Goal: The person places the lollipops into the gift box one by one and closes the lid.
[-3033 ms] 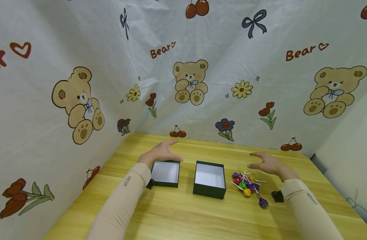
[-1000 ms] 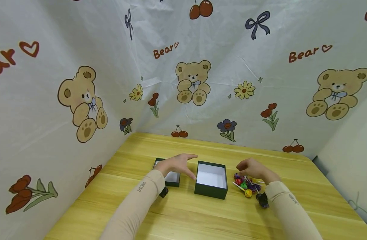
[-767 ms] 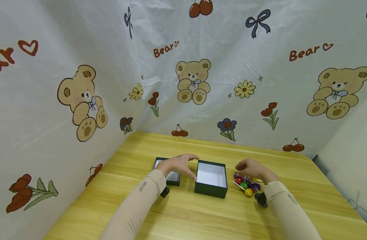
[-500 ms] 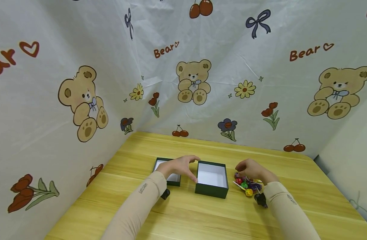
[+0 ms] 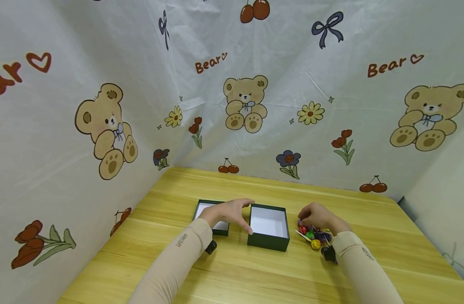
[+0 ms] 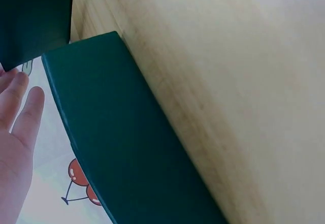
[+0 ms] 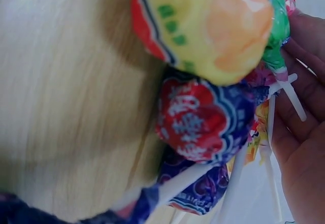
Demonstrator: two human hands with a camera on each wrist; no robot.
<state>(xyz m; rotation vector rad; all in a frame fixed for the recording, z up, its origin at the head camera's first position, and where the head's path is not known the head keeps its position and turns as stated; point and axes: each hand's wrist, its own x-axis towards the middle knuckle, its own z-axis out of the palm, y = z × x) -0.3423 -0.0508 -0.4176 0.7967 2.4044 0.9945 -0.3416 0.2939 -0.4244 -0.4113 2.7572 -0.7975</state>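
Note:
An open dark green box (image 5: 268,228) with a white inside stands at the middle of the table. My left hand (image 5: 233,212) is at its left side, thumb by the front corner and fingers by the back corner. In the left wrist view the fingers (image 6: 29,115) look fairly straight, with fingertips close to the box (image 6: 35,21). To the right of the box lies a pile of wrapped lollipops (image 5: 315,243). My right hand (image 5: 318,215) is at the pile's far left, seeming to pinch a purple-wrapped lollipop; its fingertips are partly hidden behind other lollipops in the right wrist view.
A shallow green lid (image 5: 220,232), white inside, lies left of the box, partly under my left forearm. Black wrist cameras (image 5: 328,253) hang below both sleeves. A printed bear curtain (image 5: 245,143) stands along the back and left of the wooden table (image 5: 232,274).
Over three seconds my left hand has moved right from above the lid to the box. My right hand has come down and left onto the lollipops, its fingers drawing together.

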